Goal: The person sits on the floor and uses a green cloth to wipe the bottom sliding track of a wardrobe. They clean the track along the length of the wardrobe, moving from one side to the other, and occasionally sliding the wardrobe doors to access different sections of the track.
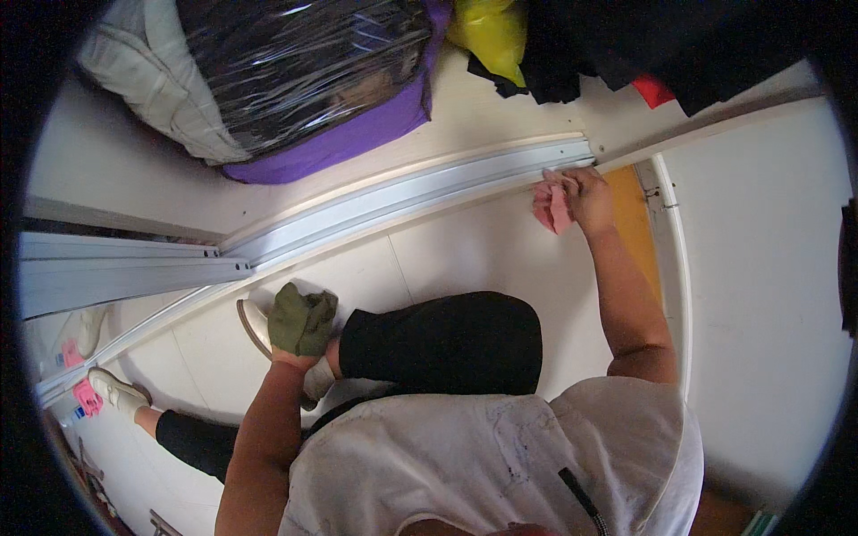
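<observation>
My right hand (pixel 588 194) grips a crumpled pink cloth (pixel 554 204) at the right end of a silver metal sliding-door track (pixel 415 191), against its front edge. The fingertips are partly hidden by the cloth. Lower left, my left hand (pixel 298 348) is largely hidden behind an olive-green cloth (pixel 301 318), which it holds beside my bent knee and white shoe (pixel 253 325). The track runs along the bottom edge of an open wardrobe or closet, and a sliding door panel's metal frame (pixel 134 268) stands over its left part.
A purple storage bag with a clear plastic window (pixel 395 144) lies inside the closet, next to pale padded fabric (pixel 161 87). Dark clothes (pixel 556 60) and a yellow item (pixel 496 40) hang at top right. White pipe (pixel 677 268) runs along the right wall. Pink cloth (pixel 87 396) lies far left.
</observation>
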Available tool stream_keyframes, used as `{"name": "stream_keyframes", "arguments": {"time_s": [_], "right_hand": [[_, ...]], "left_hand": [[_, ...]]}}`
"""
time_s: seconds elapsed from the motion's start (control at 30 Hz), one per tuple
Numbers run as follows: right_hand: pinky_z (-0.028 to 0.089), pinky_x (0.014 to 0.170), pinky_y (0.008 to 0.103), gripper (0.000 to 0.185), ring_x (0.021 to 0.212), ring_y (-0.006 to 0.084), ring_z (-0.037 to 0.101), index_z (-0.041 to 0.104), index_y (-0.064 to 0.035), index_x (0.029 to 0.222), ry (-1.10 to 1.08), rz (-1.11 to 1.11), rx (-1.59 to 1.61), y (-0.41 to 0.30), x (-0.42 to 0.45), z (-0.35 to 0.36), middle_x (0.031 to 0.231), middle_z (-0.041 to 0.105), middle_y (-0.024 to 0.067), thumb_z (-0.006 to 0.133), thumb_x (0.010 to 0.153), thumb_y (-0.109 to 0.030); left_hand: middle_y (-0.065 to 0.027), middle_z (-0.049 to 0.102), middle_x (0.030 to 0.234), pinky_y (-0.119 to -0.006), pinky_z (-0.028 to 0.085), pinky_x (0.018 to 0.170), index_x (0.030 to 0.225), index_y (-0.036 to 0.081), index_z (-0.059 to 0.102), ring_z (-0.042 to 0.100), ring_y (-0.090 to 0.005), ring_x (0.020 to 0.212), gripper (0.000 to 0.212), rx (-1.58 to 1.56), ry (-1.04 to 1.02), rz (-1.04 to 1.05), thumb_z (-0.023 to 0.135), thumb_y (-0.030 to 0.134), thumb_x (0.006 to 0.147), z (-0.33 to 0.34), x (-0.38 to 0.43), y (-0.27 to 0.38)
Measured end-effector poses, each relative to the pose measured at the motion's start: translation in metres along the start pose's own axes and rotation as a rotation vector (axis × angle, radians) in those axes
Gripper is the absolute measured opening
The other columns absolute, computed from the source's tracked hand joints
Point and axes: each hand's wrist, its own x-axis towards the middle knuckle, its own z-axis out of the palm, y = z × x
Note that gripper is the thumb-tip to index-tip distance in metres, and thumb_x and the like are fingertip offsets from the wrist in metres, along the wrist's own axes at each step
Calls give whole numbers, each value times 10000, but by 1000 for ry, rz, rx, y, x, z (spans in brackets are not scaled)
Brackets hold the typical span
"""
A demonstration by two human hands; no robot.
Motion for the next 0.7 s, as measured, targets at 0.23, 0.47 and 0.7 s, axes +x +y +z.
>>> {"name": "stream_keyframes", "arguments": {"time_s": [0.23,0.47,0.7], "right_hand": [[562,761,415,163,847,343,681,699,-61,1008,-129,20,106,-15,21,30,919,689,147,563,940,-120],[563,570,325,170,767,196,685,672,-67,1048,-269,414,381,-56,32,5,908,696,80,540,947,-30],[583,743,324,257,870,227,698,707,-74,1044,-201,7,203,-42,14,29,1053,674,66,641,825,44]], "left_hand": [[-66,657,1187,-526,430,949,1170,189,688,532,-360,1123,407,-64,-245,-148,683,376,807,-8,7,4],[-60,665,1133,-538,435,921,1201,198,661,528,-362,1116,443,-27,-217,-123,670,393,804,-2,-3,-1],[-64,665,1123,-523,443,897,1187,187,667,530,-360,1090,431,4,-228,-111,662,404,814,3,2,-4]]}}
